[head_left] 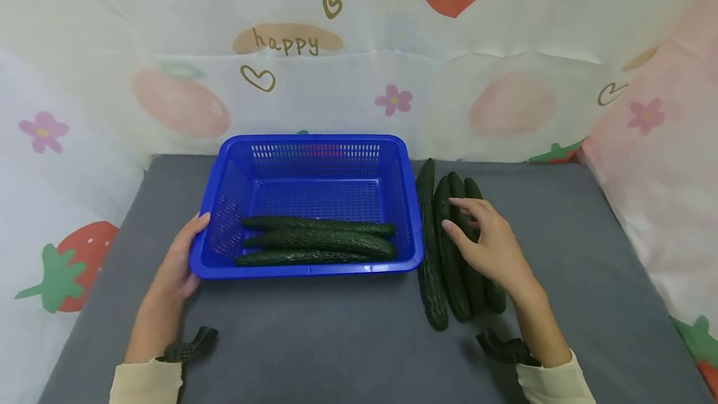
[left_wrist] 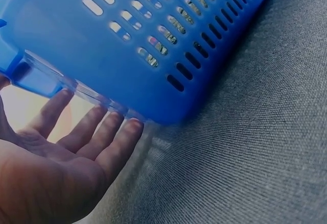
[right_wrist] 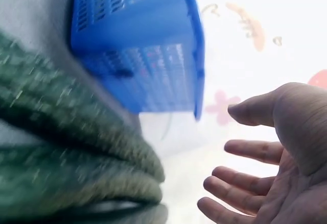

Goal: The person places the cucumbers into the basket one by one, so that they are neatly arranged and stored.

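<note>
A blue plastic basket point(head_left: 308, 270) with slotted walls stands on the grey table. Three dark green cucumbers point(head_left: 322, 240) lie crosswise along its near side. My left hand point(head_left: 179, 260) holds the basket's left end, thumb over the rim; in the left wrist view its fingertips meet the outer wall point(left_wrist: 107, 60). To the right of the basket, several more cucumbers point(head_left: 432, 267) lie side by side, pointing away from me. Over them hovers my right hand point(head_left: 496, 245), thumb and fingers spread with nothing between them, also seen empty in the right wrist view.
Grey cloth point(head_left: 336, 341) covers the table. A printed curtain point(head_left: 336, 92) with strawberries, hearts and flowers hangs right behind the table's back edge, and more of it hangs at both sides. Each wrist wears a black mount point(head_left: 191, 346).
</note>
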The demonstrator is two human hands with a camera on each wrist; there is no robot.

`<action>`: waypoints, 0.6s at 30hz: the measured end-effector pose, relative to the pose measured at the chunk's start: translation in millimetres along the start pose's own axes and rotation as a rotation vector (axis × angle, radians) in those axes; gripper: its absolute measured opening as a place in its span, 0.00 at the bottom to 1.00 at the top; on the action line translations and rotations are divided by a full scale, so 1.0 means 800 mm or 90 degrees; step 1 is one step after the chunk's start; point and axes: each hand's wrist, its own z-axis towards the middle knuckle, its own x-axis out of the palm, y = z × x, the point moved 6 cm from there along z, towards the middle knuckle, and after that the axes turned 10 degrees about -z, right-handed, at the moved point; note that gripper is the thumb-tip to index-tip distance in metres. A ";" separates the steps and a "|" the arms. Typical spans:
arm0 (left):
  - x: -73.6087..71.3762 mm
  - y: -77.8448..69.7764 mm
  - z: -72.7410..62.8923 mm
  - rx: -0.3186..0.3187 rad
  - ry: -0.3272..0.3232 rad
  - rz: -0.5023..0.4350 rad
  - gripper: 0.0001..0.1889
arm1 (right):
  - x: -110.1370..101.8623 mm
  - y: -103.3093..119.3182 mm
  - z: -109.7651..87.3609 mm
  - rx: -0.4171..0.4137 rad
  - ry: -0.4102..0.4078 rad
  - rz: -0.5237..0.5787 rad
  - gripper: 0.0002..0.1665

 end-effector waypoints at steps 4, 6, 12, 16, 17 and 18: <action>-0.001 0.004 0.001 -0.006 -0.001 0.016 0.21 | -0.001 -0.016 -0.014 0.016 0.007 -0.014 0.29; -0.001 0.004 0.001 -0.009 -0.003 0.019 0.21 | -0.002 -0.021 -0.017 0.022 0.007 -0.027 0.30; -0.007 0.006 -0.003 -0.019 -0.013 0.006 0.21 | -0.009 -0.037 -0.017 0.047 0.013 -0.047 0.31; -0.009 0.005 -0.005 -0.019 -0.009 0.003 0.20 | -0.005 -0.049 -0.018 0.062 0.040 -0.057 0.32; -0.009 0.004 -0.005 -0.019 -0.007 0.000 0.20 | -0.003 -0.052 -0.018 0.064 0.045 -0.060 0.32; -0.009 0.003 -0.005 -0.017 -0.003 0.001 0.20 | -0.002 -0.055 -0.018 0.067 0.048 -0.061 0.32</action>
